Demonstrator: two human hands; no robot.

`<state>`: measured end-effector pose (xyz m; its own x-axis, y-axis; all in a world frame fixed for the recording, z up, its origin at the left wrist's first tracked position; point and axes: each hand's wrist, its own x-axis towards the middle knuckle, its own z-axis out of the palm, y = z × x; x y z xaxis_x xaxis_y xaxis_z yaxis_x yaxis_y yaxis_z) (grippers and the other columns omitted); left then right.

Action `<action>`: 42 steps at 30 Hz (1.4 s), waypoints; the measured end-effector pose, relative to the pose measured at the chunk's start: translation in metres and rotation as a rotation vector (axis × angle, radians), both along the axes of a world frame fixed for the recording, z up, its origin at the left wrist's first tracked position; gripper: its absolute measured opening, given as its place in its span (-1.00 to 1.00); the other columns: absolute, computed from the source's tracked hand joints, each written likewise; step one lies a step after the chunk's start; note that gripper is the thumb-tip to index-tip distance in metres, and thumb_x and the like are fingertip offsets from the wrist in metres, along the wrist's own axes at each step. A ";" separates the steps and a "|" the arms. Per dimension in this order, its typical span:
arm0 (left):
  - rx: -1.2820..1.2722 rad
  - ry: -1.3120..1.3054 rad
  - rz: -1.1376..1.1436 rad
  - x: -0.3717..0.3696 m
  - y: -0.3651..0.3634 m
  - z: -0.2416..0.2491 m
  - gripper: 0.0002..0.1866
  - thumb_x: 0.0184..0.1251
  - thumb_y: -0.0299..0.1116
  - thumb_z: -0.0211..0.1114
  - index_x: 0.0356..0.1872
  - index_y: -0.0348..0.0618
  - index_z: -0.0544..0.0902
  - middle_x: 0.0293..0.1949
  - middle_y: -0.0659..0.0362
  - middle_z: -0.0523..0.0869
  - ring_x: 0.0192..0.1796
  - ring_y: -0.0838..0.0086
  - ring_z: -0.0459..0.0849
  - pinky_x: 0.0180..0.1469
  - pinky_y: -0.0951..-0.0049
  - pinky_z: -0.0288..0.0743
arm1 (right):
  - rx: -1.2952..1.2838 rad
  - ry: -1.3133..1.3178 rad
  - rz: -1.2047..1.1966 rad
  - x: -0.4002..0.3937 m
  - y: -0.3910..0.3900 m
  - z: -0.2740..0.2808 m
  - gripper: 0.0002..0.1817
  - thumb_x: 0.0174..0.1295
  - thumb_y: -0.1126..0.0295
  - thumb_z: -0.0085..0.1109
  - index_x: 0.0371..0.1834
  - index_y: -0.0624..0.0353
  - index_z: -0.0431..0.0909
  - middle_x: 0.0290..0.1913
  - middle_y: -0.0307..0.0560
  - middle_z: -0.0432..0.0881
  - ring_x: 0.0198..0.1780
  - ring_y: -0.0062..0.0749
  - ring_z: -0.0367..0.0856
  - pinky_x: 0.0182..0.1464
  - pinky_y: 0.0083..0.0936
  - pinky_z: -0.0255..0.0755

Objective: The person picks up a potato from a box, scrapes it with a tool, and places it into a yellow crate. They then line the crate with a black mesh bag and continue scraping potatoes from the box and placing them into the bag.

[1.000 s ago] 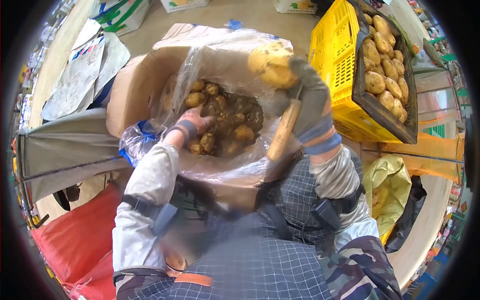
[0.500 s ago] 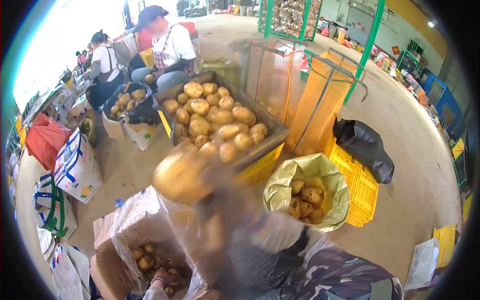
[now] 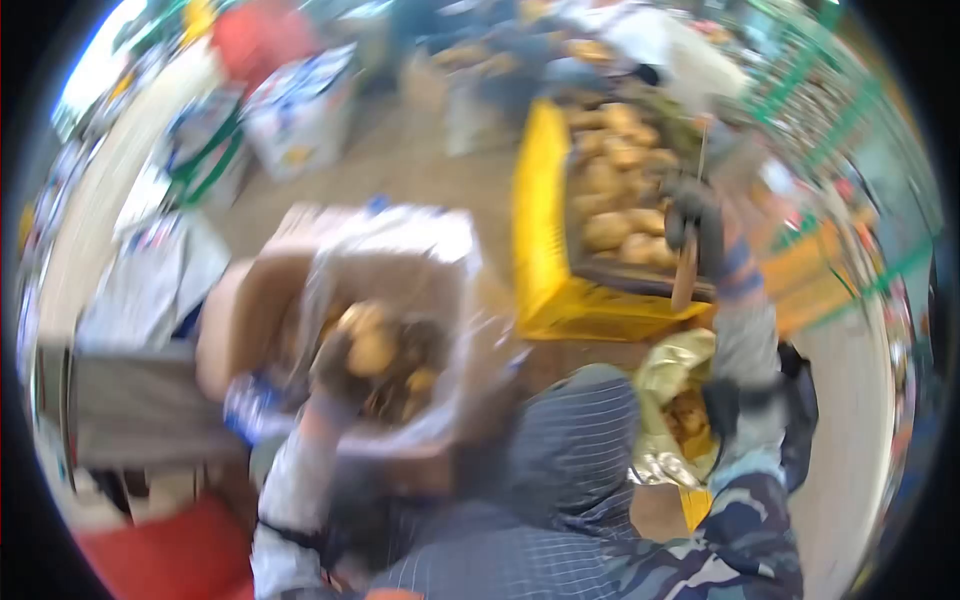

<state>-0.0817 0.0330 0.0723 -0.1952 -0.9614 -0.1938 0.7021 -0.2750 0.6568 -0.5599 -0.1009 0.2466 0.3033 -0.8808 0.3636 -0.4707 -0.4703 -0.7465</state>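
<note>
My left hand [image 3: 338, 368], in a dark glove, is down inside a plastic-lined cardboard box [image 3: 228, 320], closed on a pale potato [image 3: 372, 342]. More potatoes and dark clumps lie below it, blurred. My gloved right hand [image 3: 697, 222] is closed around a wooden-handled tool [image 3: 685, 278] at the right side of the potato crate. A thin strip sticks up above that fist; its kind is too smeared to tell. Under the right hand stands the yellow crate [image 3: 540, 230], heaped with potatoes [image 3: 610, 230].
Right of my knee, a shiny gold-lined bag [image 3: 660, 380] holds potatoes. White carrier bags [image 3: 300, 115] and a red bag [image 3: 262, 45] stand at upper left. A grey stool-like thing [image 3: 150, 410] is at left. Another person's white sleeve [image 3: 640, 40] shows beyond the crate.
My view has swung down and left. My right hand has moved from in front of the camera out to the crate's right side. The left hand, still in the box, now lifts a potato.
</note>
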 end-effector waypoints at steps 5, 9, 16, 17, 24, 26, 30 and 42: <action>-0.146 0.383 -0.184 0.028 -0.002 -0.006 -0.42 0.50 -0.02 0.08 0.39 -0.12 0.37 0.24 0.04 0.56 0.27 0.28 0.56 0.14 0.23 0.62 | 0.177 0.271 0.096 0.232 0.083 -0.114 -0.48 0.25 0.12 0.30 0.15 0.27 0.55 -0.03 0.07 0.69 -0.08 -0.26 0.66 0.00 -0.38 0.53; -0.154 0.008 -0.063 0.035 0.010 0.009 -0.37 0.44 -0.13 0.18 0.47 -0.09 0.28 0.30 0.05 0.50 0.29 0.30 0.54 0.18 0.29 0.57 | 0.161 0.492 0.050 0.301 0.092 -0.159 -0.30 0.25 0.07 0.30 0.38 0.19 0.38 0.11 0.21 0.63 0.18 0.03 0.58 0.24 -0.18 0.44; -0.294 -0.521 -0.021 0.046 0.010 -0.003 -0.10 0.24 -0.45 0.38 0.56 -0.11 0.08 0.32 0.08 0.46 0.34 0.37 0.44 0.36 0.35 0.38 | 0.317 0.756 0.070 0.327 0.078 -0.138 -0.31 0.31 0.12 0.21 0.48 0.07 0.27 0.25 0.09 0.57 0.28 -0.05 0.53 0.31 -0.23 0.38; -0.338 -0.632 0.021 0.043 0.009 -0.004 -0.07 0.20 -0.45 0.42 0.56 -0.11 0.08 0.29 0.09 0.47 0.33 0.41 0.44 0.36 0.37 0.38 | 0.300 0.770 0.081 0.328 0.078 -0.137 -0.32 0.30 0.13 0.21 0.46 0.07 0.28 0.22 0.08 0.58 0.26 -0.05 0.55 0.29 -0.23 0.40; -0.295 -0.762 -0.003 0.034 0.003 -0.005 0.00 0.17 -0.42 0.48 0.55 -0.10 -0.01 0.26 0.10 0.50 0.30 0.41 0.48 0.35 0.37 0.39 | 0.345 0.847 0.185 0.331 0.079 -0.144 -0.37 0.27 0.18 0.23 0.39 0.11 0.34 0.13 0.14 0.64 0.16 0.00 0.62 0.19 -0.21 0.49; -0.307 -0.763 -0.026 0.030 0.000 -0.013 0.01 0.18 -0.42 0.47 0.55 -0.09 -0.03 0.23 0.11 0.53 0.26 0.41 0.52 0.32 0.38 0.42 | 0.415 0.897 0.228 0.332 0.080 -0.145 -0.34 0.27 0.18 0.23 0.41 0.14 0.33 0.13 0.20 0.63 0.17 0.03 0.61 0.20 -0.21 0.49; -0.168 -0.742 -0.082 0.026 0.000 -0.010 -0.13 0.21 -0.46 0.41 0.51 -0.10 0.12 0.18 0.10 0.57 0.18 0.39 0.59 0.25 0.37 0.48 | 0.463 0.830 0.182 0.320 0.080 -0.155 -0.31 0.25 0.17 0.25 0.42 0.16 0.33 0.13 0.28 0.62 0.21 0.04 0.59 0.22 -0.23 0.47; 0.102 0.146 -0.092 0.016 -0.004 -0.002 -0.24 0.25 0.04 0.23 0.33 -0.35 0.38 0.02 -0.10 0.64 -0.35 0.29 0.66 -0.45 0.46 0.55 | 0.504 0.639 0.078 0.290 0.077 -0.141 -0.32 0.34 0.04 0.17 0.49 0.04 0.30 0.30 0.10 0.52 0.35 -0.06 0.44 0.37 -0.27 0.32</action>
